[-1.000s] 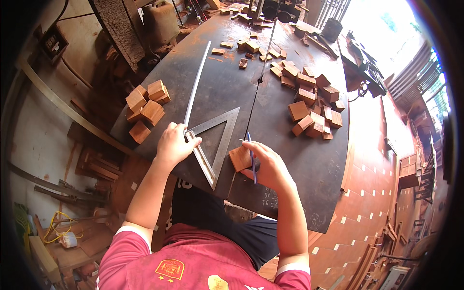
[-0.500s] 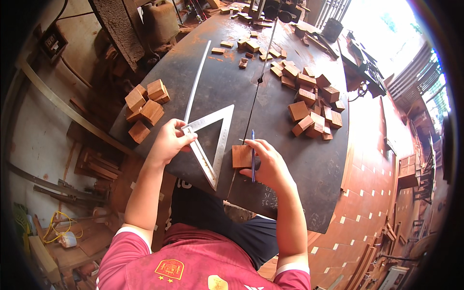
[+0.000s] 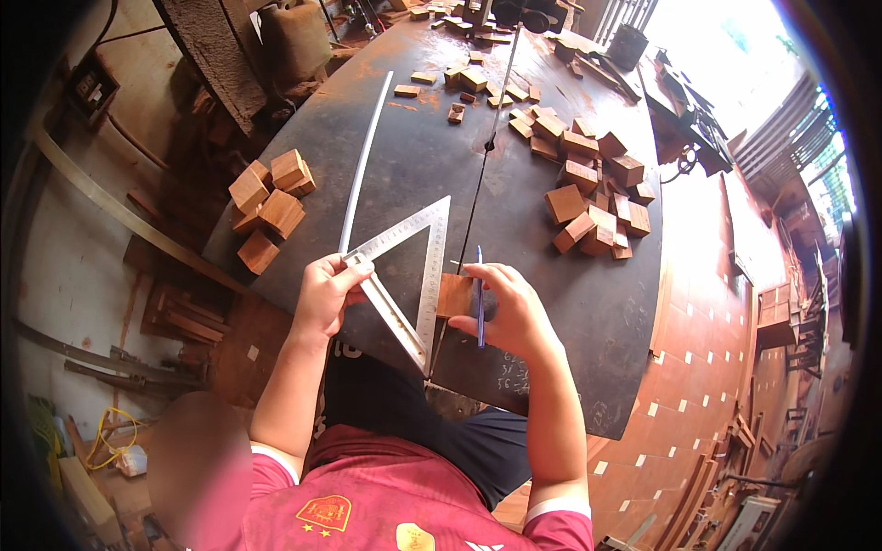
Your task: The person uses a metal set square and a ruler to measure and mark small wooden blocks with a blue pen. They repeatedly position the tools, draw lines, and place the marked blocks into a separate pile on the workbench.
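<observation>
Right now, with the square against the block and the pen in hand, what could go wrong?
1. The left hand grips only one corner of the square, so it may pivot and skew the line.
2. The block is small and lies partly under the right hand; it could slide as the pen presses.

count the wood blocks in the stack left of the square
4 show: one at the back left, one at the back right, one in the middle, one in front; more may be hidden.
</observation>
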`<state>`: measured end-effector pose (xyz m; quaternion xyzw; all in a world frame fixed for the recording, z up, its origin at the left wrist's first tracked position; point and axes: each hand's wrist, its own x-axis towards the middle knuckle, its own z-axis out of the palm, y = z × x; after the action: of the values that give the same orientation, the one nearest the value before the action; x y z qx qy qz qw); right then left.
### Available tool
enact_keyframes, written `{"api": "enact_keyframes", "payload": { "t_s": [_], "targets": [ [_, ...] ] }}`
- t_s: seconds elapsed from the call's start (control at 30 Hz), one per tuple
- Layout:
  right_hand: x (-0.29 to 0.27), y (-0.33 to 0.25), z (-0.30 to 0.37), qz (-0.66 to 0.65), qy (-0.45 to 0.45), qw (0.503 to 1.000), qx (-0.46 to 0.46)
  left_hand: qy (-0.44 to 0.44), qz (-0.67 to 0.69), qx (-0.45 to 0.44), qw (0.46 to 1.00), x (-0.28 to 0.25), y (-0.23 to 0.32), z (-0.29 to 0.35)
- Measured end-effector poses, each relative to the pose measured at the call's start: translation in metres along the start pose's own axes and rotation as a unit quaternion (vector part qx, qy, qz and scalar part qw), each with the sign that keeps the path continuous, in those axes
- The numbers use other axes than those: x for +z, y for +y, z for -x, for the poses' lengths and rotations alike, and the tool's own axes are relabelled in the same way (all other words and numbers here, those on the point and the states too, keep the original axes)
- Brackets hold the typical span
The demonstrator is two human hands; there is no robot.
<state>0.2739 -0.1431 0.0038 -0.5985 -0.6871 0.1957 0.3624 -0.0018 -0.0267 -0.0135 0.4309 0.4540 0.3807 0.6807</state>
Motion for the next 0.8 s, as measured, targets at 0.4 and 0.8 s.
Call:
{"api": "enact_keyframes", "payload": {
  "t_s": [0.4,0.8],
  "targets": [
    [0.02,0.012,-0.002,-0.344,0.077,0.922,0.159,0.039,0.009,0.177,0.983,0.019,-0.049,-0.013],
    [0.035,0.017,-0.003,-0.338,0.109,0.925,0.134,0.011,0.024,0.2,0.979,0.027,-0.045,-0.01]
  ]
}}
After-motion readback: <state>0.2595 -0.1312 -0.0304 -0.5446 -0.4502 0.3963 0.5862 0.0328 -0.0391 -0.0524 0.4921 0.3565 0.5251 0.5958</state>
